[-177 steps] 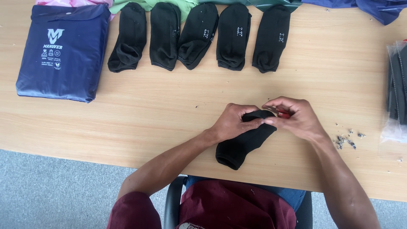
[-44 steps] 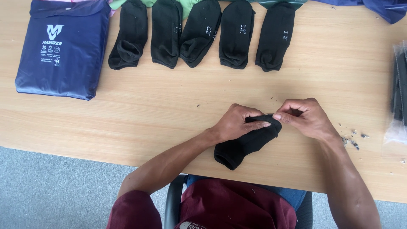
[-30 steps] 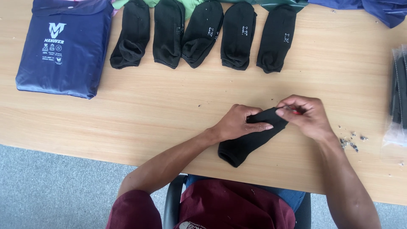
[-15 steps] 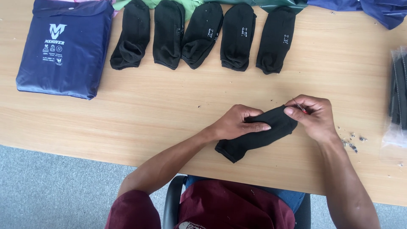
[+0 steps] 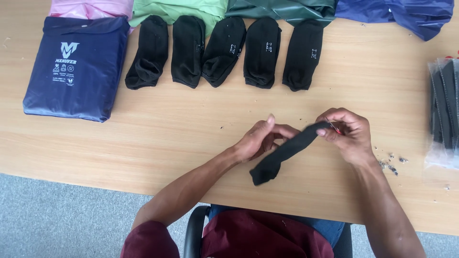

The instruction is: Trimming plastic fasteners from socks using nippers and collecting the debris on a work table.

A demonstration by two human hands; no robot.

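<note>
A seated person in a maroon top leans over a pale wooden table [image 5: 143,138], forearms reaching in from the near edge. Between the two hands hangs a black sock [image 5: 286,152], stretched on a slant just above the tabletop, its rounded end drooping low toward the person and its upper end raised to the right. The right hand [image 5: 348,135] pinches that upper end between thumb and fingertips, with a small red object showing at the fingers, too small to identify. The left hand [image 5: 260,138] is loosely curled beside the sock's middle, fingers half open and the index finger lifted; whether it actually grips the fabric cannot be told. Dark crumbs of debris [image 5: 391,162] dot the wood just right of the right wrist. At the far right edge lies a clear plastic pack of dark socks [image 5: 444,114]. Farther back, five black socks [image 5: 224,51] lie in a row, and a flat navy packet [image 5: 76,67] sits at the left. Folded pink, green, dark green and blue garments [image 5: 282,8] line the far edge.
</note>
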